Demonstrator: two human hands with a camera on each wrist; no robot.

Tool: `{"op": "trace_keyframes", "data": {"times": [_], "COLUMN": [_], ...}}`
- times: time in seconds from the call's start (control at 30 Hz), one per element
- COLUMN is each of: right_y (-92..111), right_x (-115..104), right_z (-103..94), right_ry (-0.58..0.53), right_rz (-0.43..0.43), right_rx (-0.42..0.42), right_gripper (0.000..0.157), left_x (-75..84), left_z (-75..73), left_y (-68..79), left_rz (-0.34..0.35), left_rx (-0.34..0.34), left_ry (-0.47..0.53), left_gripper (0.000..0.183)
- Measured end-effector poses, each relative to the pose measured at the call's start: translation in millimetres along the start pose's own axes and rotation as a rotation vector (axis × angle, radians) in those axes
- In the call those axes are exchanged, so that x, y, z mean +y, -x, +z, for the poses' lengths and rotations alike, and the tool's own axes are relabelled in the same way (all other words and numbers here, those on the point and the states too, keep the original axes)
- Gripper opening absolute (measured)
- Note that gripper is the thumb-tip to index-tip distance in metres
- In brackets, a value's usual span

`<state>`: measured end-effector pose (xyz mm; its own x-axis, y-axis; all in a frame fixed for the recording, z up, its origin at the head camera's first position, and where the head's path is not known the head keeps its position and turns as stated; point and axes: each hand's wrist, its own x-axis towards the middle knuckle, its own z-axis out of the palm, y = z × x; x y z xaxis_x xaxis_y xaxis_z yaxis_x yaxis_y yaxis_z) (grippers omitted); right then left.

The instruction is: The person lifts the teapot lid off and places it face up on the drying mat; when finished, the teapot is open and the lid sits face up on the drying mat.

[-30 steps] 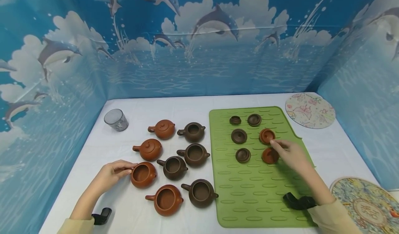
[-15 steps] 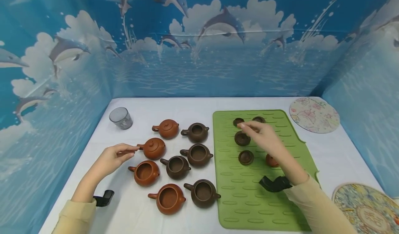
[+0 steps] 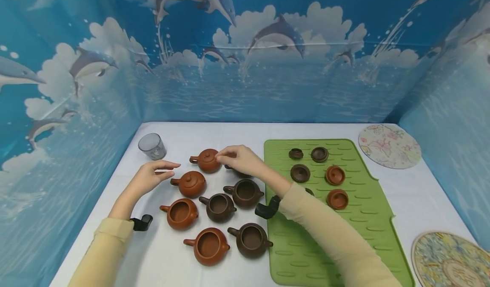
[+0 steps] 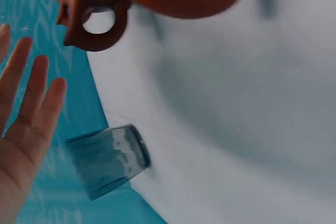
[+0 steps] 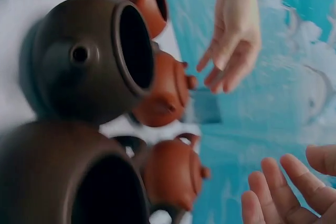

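My right hand (image 3: 242, 161) hovers at the right side of the far lidded red-brown teapot (image 3: 206, 161), covering much of a dark teapot (image 3: 241, 174) behind it. Nothing lies in its spread fingers in the right wrist view. Left of the nearer lidded red-brown teapot (image 3: 191, 184), my left hand (image 3: 147, 180) is held in the air, its straight fingers pointing right and holding nothing. Two lidless red-brown teapots (image 3: 180, 226) and several lidless dark teapots (image 3: 252, 253) stand nearer. Red-brown lids (image 3: 337, 199) and dark lids (image 3: 300, 173) lie on the green mat (image 3: 306, 261); the right sleeve partly hides one.
A clear glass (image 3: 152, 146) stands at the back left, beyond my left hand. Two round patterned mats (image 3: 389, 146) lie along the right side. A blue dolphin-print curtain (image 3: 245, 91) closes off the back and sides of the white table (image 3: 229, 129).
My right hand has swept left from the red-brown lids, across the mat, to the far lidded teapot. My left hand has moved up from beside a lidless red-brown teapot's handle. No lid was taken.
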<state>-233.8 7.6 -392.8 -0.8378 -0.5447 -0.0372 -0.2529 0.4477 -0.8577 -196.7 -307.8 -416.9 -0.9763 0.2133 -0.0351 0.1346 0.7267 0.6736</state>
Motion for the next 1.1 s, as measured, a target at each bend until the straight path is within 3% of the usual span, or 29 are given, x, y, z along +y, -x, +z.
{"op": "trace_keyframes", "data": {"times": [0.23, 0.47, 0.73, 1.1], "right_y": [-32.7, -50.0, -56.0, -53.0], "right_x": [-7.0, -16.9, -23.6, -22.7], "right_z": [36.9, 67.2, 91.0, 99.2], "right_ry": [0.076, 0.222, 0.427, 0.517], "right_rz": [-0.032, -0.046, -0.038, -0.028], "right_rx": [-0.097, -0.137, -0.132, -0.064], "right_gripper": [0.030, 0.030, 0.025, 0.019], "left_x": [-13.1, -21.6, -22.9, -15.7], "left_z": [10.7, 15.3, 21.9, 26.4], "left_y": [-8.4, -11.3, -9.0, -7.7], "left_rz": [-0.061, -0.109, -0.128, -0.120], "left_rx": [-0.088, -0.153, -0.113, -0.066], "left_ry": [0.001, 0.006, 0.001, -0.078], "left_gripper": [0.031, 0.033, 0.030, 0.025]}}
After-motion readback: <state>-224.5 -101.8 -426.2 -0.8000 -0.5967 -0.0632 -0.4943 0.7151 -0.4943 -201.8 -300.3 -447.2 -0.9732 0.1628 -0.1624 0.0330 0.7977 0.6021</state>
